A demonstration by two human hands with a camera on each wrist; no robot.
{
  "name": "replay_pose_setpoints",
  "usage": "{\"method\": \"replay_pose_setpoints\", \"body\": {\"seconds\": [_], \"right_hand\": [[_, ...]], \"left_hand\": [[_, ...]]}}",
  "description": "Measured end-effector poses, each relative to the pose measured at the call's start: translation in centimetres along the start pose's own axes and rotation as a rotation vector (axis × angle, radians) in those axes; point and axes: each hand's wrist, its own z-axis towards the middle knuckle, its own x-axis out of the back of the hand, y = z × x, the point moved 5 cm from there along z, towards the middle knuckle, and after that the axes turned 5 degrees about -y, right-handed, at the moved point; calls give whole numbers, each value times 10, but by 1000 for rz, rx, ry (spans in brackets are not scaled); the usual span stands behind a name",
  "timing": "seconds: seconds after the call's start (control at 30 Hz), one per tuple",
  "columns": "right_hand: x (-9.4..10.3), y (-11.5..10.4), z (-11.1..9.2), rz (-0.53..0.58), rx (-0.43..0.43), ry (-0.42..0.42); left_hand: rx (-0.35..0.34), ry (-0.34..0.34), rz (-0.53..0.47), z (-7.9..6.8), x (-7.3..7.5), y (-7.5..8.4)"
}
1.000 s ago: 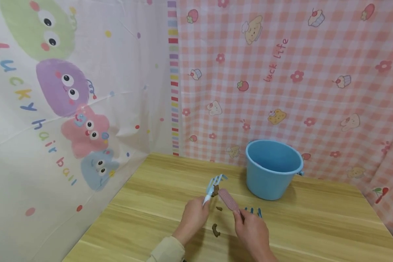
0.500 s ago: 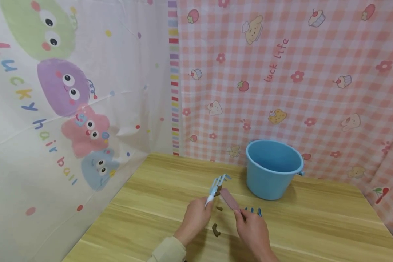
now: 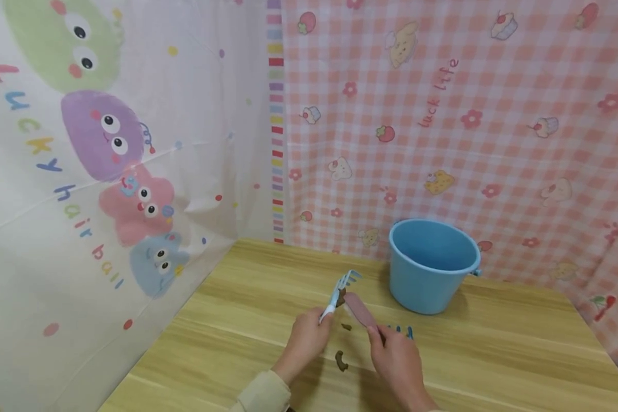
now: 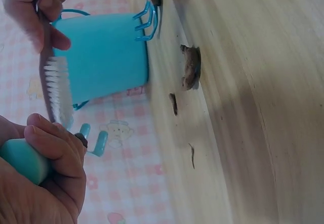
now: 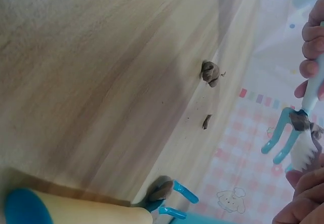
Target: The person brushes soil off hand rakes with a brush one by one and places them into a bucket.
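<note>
My left hand [image 3: 309,335] grips the handle of a light blue hand rake [image 3: 333,298], tines pointing away over the table. A brown, soil-like lump [image 3: 341,296] sticks at the base of its tines. In my right hand [image 3: 397,357] is a brush with a dull pink back [image 3: 359,311]. Its white bristles [image 4: 59,87] face the rake, and the brush head meets the lump in the right wrist view. Below on the tabletop lie a curved brown piece [image 3: 341,361] and a smaller brown crumb [image 3: 346,327].
A light blue bucket [image 3: 427,289] stands at the back right of the wooden table [image 3: 226,320]. A second blue rake with a cream handle [image 5: 91,207] lies near my right hand, a brown lump on its head. Printed cloths hang behind and at left.
The rake and brush shift slightly, right and then back left, with the brush head staying by the brown lump. Both hands keep their holds. The pieces on the table stay put.
</note>
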Motion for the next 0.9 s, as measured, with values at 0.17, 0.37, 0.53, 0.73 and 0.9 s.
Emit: {"method": "replay_pose_setpoints", "body": {"seconds": [0.17, 0.37, 0.53, 0.73, 0.9], "right_hand": [[8, -9, -1, -120, 117, 127], [9, -27, -3, -407, 388, 298], [4, -20, 1, -237, 276, 238], [-3, -12, 4, 8, 114, 148], [-5, -11, 3, 42, 59, 140]], "left_hand": [[6, 24, 53, 0, 0, -3], [7, 17, 119, -2, -3, -2], [-4, 44, 138, -1, -2, 0], [-17, 76, 136, 2, 2, 4], [-26, 94, 147, 3, 5, 6]]}}
